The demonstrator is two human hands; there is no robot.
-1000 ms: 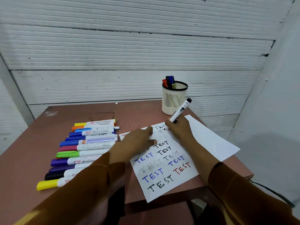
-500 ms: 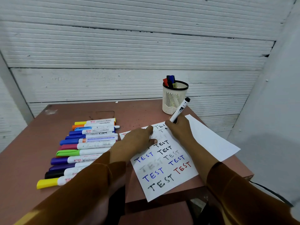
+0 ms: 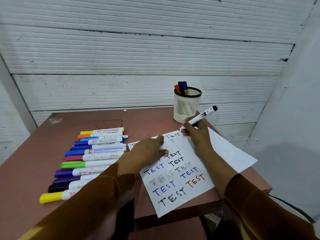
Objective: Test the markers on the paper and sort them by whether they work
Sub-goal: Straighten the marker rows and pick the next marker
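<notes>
Marker: black-tipped white marker [image 3: 199, 118] in the right hand [image 3: 197, 135], fingers curled round its barrel, tip at the far edge of the paper [image 3: 199, 153], tail leaning toward 2 o'clock.
Change: over the last second the tail has tipped lower and further out to the right, while the nib stays by the top "TEST" at the sheet's 12 o'clock edge; that reads as a stroke being finished.
Left hand: flat on the sheet [image 3: 147, 153], fingers straight and spread, pinning the upper left part of the paper as before.
Meaning: a dark "TEST" sits next to the nib, so this marker probably writes; whether that word came from it I cannot tell.
Untested row: capped markers [image 3: 91, 158] lie side by side at 9 o'clock of the sheet on the table [image 3: 43, 161].
Sorted: mesh cup [image 3: 187, 104] at 12 o'clock holds a few markers.
Next: likely cap and sort.
</notes>
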